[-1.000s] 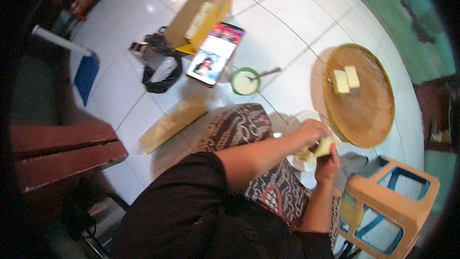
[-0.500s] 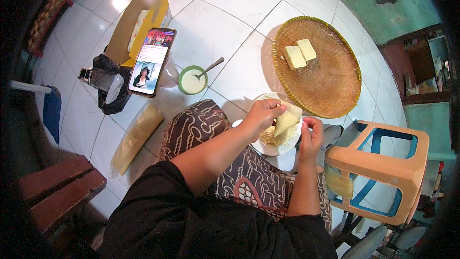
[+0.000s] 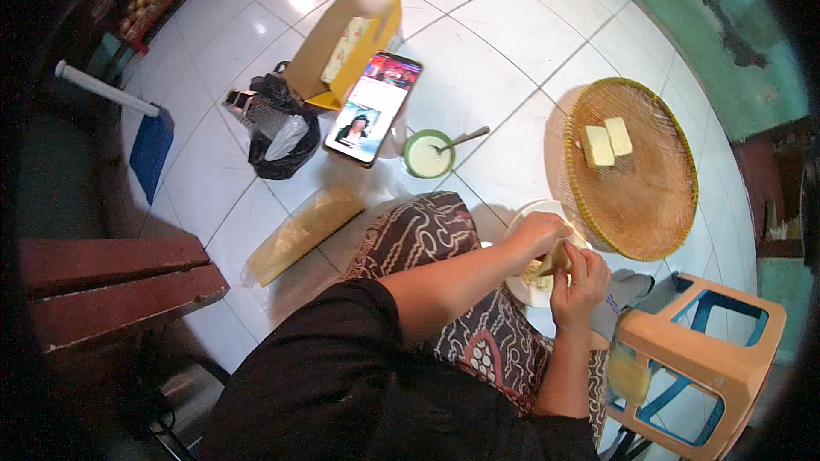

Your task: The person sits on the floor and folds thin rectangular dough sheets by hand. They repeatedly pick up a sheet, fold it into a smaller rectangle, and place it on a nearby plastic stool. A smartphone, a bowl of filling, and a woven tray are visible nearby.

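Observation:
Over a white plate [image 3: 519, 292], both hands hold a pale, thin, folded wrapper [image 3: 559, 258]. My left hand [image 3: 540, 237] is closed with its fingers pinching the top of it. My right hand [image 3: 581, 287] grips its near right side between thumb and fingers. Pale shredded filling lies on the plate, partly covered by the hands. Beyond them, a round woven tray [image 3: 658, 196] carries two pale folded parcels [image 3: 600, 147]. Left of the tray stands a green bowl [image 3: 412, 169] of white liquid, with a spoon [image 3: 468, 137] leaning in it.
A lit phone [image 3: 372, 109] leans in front of an open yellow box [image 3: 376, 34], beside a black plastic bag [image 3: 303, 154]. A long clear pack of yellowish sheets [image 3: 307, 232] lies on the tiles. An orange plastic stool [image 3: 726, 350] is at right, a brown wooden bench [image 3: 120, 290] at left.
My right hand has come in from beside the plate and taken hold of the wrapper. The wrapper is turned and now mostly between the hands. The whole view has shifted, things appearing further right.

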The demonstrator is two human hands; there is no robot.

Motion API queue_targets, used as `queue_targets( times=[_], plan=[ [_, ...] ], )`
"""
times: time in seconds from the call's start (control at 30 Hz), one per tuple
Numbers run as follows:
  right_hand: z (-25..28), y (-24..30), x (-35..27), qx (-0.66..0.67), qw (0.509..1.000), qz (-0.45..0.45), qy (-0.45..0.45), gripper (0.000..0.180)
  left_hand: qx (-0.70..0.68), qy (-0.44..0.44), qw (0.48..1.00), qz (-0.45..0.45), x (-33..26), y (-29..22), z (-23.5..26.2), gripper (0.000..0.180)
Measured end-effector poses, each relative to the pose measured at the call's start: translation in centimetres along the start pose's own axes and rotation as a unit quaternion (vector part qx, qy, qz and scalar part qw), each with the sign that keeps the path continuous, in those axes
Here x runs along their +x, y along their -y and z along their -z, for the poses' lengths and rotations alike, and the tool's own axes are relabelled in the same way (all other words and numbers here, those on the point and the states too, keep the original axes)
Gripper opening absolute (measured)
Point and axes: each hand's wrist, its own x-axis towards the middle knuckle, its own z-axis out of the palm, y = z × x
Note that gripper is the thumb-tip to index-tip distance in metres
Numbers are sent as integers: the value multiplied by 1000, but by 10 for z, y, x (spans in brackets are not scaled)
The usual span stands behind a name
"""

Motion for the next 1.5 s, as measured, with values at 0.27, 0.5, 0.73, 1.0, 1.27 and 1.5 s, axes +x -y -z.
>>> queue_targets(
  times=[0.27, 0.5, 0.73, 1.0, 1.27, 1.5],
  plan=[
    [-7, 6, -1, -42, 998, 16, -34, 32, -26, -21, 999, 14, 11, 11, 1, 10],
    [-6, 6, -1, -52, 998, 33, -30, 29, -19, -33, 999, 28, 1, -1, 0, 14],
    [0, 4, 1, -33, 996, 65, -40, 25, -24, -46, 995, 91, -8, -15, -4, 15],
    [-1, -5, 2, 7, 997, 58, -41, 20, 2, -59, 994, 95, 3, -6, -4, 13],
    [-2, -3, 6, 18, 1000, 21, -3, 17, 21, -47, 997, 55, 4, -2, 1, 18],
    [-3, -2, 6, 5, 1000, 7, 1, 16, 26, -42, 998, 48, 0, -6, 1, 17]
  ],
)
